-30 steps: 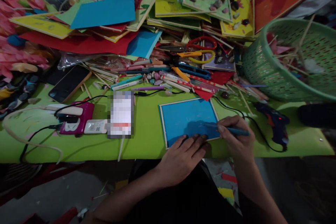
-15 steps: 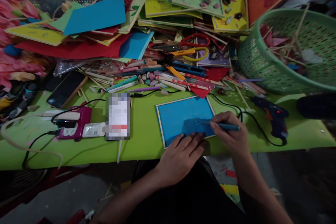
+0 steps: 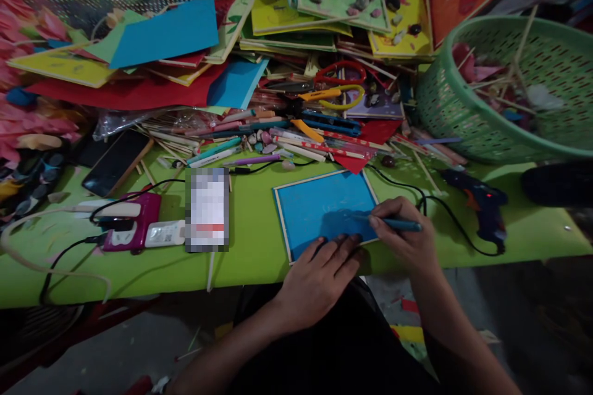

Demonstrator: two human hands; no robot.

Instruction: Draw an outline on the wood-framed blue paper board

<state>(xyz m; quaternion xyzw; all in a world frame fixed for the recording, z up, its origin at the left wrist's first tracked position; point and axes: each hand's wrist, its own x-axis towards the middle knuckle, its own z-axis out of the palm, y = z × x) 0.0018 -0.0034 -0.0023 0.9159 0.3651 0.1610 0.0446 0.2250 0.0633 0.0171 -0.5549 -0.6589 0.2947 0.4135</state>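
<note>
A blue card edged with thin pale sticks lies on the green tabletop in front of me. Faint lines show on its surface. My left hand rests with fingers stretched over the card's lower edge. At the card's right side, my right hand pinches a blue pen. The pen's tip points left, at or just over the middle of the card; a shadow there makes contact hard to tell.
A glue gun with a lit red dot lies at the right, below a green basket. A phone and a magenta power strip sit left. Scissors, pens, sticks and framed cards pile up behind.
The view has shifted very slightly. Both hands, the pen and the blue card hold nearly the same places relative to one another.
</note>
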